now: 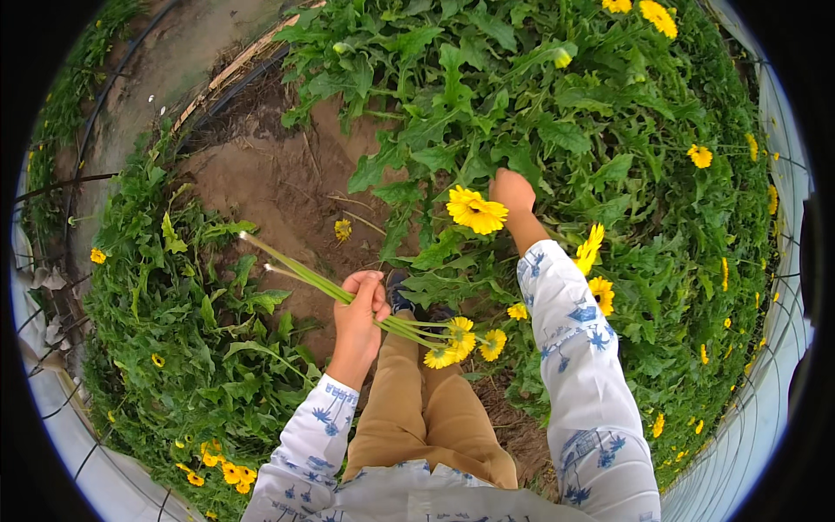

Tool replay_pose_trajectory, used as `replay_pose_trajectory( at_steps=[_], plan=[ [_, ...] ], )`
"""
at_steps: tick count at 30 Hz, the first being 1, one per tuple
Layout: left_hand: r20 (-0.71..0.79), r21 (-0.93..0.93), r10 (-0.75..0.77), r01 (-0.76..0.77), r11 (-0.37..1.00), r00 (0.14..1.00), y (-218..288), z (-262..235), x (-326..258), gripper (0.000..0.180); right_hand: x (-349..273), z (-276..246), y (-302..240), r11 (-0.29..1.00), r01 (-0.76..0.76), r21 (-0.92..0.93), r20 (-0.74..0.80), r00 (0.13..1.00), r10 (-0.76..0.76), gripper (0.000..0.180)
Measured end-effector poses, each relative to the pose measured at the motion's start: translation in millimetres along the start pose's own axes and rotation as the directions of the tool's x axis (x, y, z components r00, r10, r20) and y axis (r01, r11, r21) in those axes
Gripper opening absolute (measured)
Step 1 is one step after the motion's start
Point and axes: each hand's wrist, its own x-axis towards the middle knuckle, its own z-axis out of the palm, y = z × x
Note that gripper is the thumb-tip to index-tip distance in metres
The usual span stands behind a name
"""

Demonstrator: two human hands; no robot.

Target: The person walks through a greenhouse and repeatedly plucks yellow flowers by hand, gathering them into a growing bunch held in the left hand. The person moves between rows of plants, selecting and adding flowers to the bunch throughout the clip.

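In my left hand (358,317), closed in front of my legs, is a small bunch of yellow gerberas (461,337). Their long green stems (304,274) cross my fingers, pale cut ends pointing up and left, heads hanging to the right. My right hand (513,191) reaches into the leaves of the plant bed at the upper middle, its fingers curled and partly hidden. Right beside it, on the left, is an open yellow gerbera (477,210); whatever those fingers grip cannot be made out. More yellow gerberas (600,294) stand along my right forearm.
Dense leafy beds (591,113) spread ahead and right, with another leafy bed (165,348) at the left. Bare brown soil (261,183) lies between them, with a loose yellow flower (343,230) on it. A black hose (96,113) runs along the far left.
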Motion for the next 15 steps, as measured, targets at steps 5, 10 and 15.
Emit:
replay_pose_trajectory(
  at_steps=[5, 10, 15],
  plan=[
    [0.023, 0.019, -0.060, 0.060, 0.998, 0.998, -23.0, 0.9, 26.2, 0.005, 48.6, 42.0, -3.2, 0.994, -0.085, 0.063, 0.031, 0.996, 0.083, 0.020],
    [0.002, 0.038, -0.079, 0.079, 0.996, 0.997, -32.2, -11.9, 50.2, 0.008, 80.9, 68.4, -11.0, 0.993, -0.065, 0.098, -0.013, 0.998, 0.067, 0.023],
    [-0.028, 0.088, -0.066, 0.068, 0.994, 0.997, -38.5, -26.9, 66.6, 0.009, 109.9, 86.6, -26.0, 0.982, -0.098, 0.162, -0.081, 0.990, 0.113, 0.024]
  ],
)
